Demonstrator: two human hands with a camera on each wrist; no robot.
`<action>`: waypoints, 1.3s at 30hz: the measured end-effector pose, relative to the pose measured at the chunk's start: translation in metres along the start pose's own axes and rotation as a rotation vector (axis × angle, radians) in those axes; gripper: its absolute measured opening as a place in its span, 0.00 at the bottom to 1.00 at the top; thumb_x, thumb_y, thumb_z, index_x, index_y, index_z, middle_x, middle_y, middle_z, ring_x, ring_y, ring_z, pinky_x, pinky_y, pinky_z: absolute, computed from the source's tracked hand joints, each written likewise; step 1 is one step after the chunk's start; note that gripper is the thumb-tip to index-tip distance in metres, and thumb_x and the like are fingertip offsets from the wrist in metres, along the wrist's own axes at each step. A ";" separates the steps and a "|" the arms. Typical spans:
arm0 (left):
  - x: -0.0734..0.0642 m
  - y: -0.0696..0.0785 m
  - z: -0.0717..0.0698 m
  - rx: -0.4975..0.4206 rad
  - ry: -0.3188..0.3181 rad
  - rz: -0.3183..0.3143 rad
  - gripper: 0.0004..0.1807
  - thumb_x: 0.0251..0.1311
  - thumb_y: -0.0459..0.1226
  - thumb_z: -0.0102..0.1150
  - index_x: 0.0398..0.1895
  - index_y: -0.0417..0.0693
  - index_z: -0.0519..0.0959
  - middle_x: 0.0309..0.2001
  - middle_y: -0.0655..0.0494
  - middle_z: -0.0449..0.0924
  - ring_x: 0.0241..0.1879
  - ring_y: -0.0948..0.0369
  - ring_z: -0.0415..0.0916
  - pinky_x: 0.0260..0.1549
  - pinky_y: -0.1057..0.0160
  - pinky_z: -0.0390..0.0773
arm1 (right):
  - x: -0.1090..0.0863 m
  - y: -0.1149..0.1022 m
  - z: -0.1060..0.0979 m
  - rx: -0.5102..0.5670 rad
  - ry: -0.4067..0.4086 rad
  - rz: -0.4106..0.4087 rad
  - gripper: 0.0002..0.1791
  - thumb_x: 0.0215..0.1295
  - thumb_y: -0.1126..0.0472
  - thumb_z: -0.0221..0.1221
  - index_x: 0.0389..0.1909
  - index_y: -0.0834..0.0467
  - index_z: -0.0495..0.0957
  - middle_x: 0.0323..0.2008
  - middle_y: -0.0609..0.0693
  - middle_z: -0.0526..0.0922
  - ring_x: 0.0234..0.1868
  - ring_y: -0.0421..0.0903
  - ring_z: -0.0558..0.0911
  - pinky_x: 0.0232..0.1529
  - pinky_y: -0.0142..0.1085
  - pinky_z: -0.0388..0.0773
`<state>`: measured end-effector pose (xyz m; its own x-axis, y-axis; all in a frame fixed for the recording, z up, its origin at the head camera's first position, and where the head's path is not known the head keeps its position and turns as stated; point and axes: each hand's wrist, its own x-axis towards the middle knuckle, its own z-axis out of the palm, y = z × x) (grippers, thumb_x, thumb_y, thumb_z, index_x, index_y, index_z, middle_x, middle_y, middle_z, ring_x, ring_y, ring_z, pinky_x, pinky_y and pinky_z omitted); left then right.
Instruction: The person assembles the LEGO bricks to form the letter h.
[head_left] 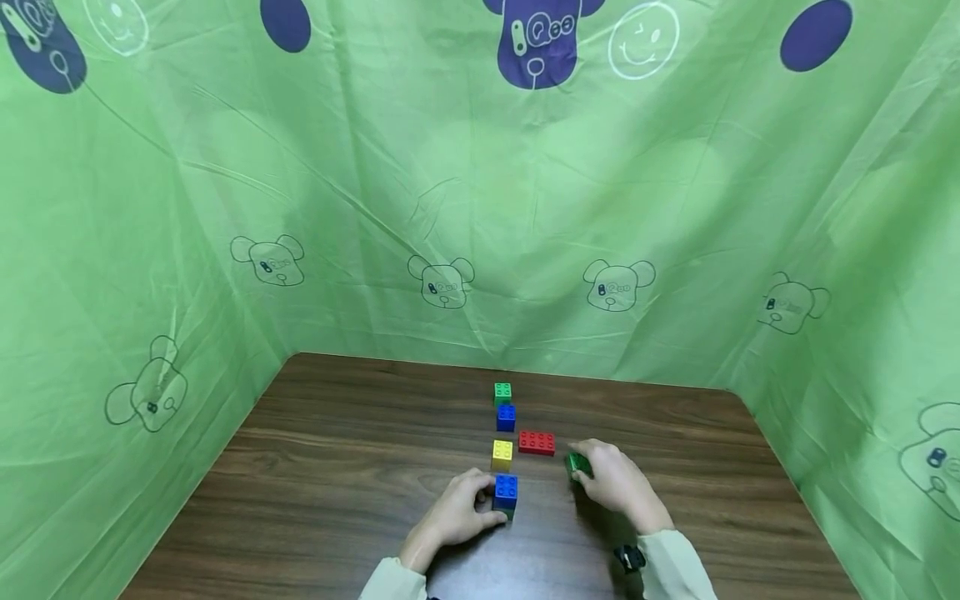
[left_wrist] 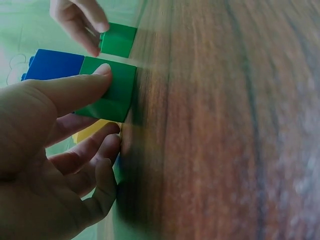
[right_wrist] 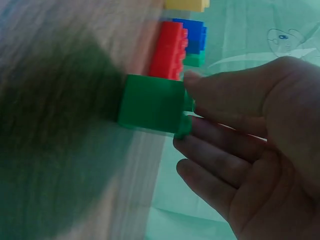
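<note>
Gripping toy blocks at a dark wood-grain table (head_left: 322, 475), two hands reach up from the bottom of the head view, which I follow from a distance; the left hand (head_left: 454, 510), its forearm slanting up to the right, pinches a blue block (head_left: 506, 486) between thumb and finger; the right hand (head_left: 613, 477), a black wristband (head_left: 630, 558) behind it, leans in from the other side, fingers closed about a green block (head_left: 577, 464) near a red block (head_left: 536, 443); a yellow block (head_left: 502, 451), a second blue block (head_left: 506, 417) and a small green block (head_left: 502, 390) line up toward the far edge, before a printed green cloth (head_left: 525, 183).

In the left wrist view I see what the head view barely shows: the blue block sits on a lower green block (left_wrist: 122, 87), the thumb pressed to its face; the other fingers bend behind and cover much of the yellow block.

In the right wrist view I find thumb and fingertips pinching the green block by its studded end, the lowest visible finger clear of it; I cannot tell whether its base touches the table; the red block stands just beyond, partly hiding the second blue block.
</note>
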<state>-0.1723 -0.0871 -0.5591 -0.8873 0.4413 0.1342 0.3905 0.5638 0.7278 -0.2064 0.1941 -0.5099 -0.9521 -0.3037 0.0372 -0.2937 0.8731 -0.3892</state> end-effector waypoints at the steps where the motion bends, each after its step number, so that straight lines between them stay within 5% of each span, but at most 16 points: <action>1: 0.000 0.000 0.000 -0.001 0.000 -0.001 0.11 0.54 0.42 0.76 0.35 0.53 0.81 0.34 0.56 0.76 0.34 0.66 0.70 0.34 0.72 0.70 | 0.000 0.002 0.002 -0.003 0.008 -0.004 0.22 0.61 0.68 0.68 0.57 0.63 0.81 0.55 0.58 0.84 0.52 0.53 0.83 0.46 0.49 0.82; 14: 0.003 -0.001 -0.006 -0.019 -0.045 0.010 0.12 0.54 0.41 0.76 0.36 0.50 0.81 0.33 0.57 0.77 0.33 0.66 0.73 0.34 0.71 0.74 | 0.008 0.014 0.013 0.022 0.058 0.019 0.19 0.56 0.74 0.68 0.50 0.61 0.86 0.48 0.55 0.88 0.44 0.46 0.84 0.40 0.42 0.81; 23: 0.002 -0.009 -0.036 -0.053 0.006 -0.010 0.12 0.52 0.36 0.76 0.37 0.50 0.82 0.33 0.56 0.80 0.36 0.59 0.78 0.37 0.65 0.78 | 0.006 0.017 0.015 0.052 0.057 0.043 0.19 0.58 0.71 0.69 0.52 0.59 0.86 0.50 0.54 0.88 0.47 0.46 0.84 0.42 0.41 0.81; 32: -0.003 -0.031 -0.079 0.031 0.118 -0.144 0.15 0.51 0.31 0.76 0.38 0.51 0.79 0.34 0.59 0.81 0.38 0.60 0.78 0.38 0.63 0.77 | 0.005 0.018 0.017 0.046 0.081 0.025 0.18 0.57 0.71 0.70 0.51 0.60 0.86 0.49 0.55 0.88 0.49 0.49 0.85 0.45 0.45 0.83; 39: -0.012 -0.052 -0.101 -0.030 0.186 -0.305 0.18 0.49 0.27 0.75 0.42 0.47 0.82 0.34 0.54 0.83 0.32 0.61 0.77 0.28 0.64 0.77 | 0.005 0.018 0.017 0.048 0.077 0.029 0.18 0.58 0.71 0.70 0.51 0.61 0.86 0.49 0.55 0.88 0.49 0.50 0.85 0.45 0.46 0.84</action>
<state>-0.2063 -0.1923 -0.5304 -0.9925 0.1193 0.0260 0.0957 0.6277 0.7725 -0.2148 0.2023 -0.5322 -0.9644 -0.2468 0.0953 -0.2633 0.8612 -0.4348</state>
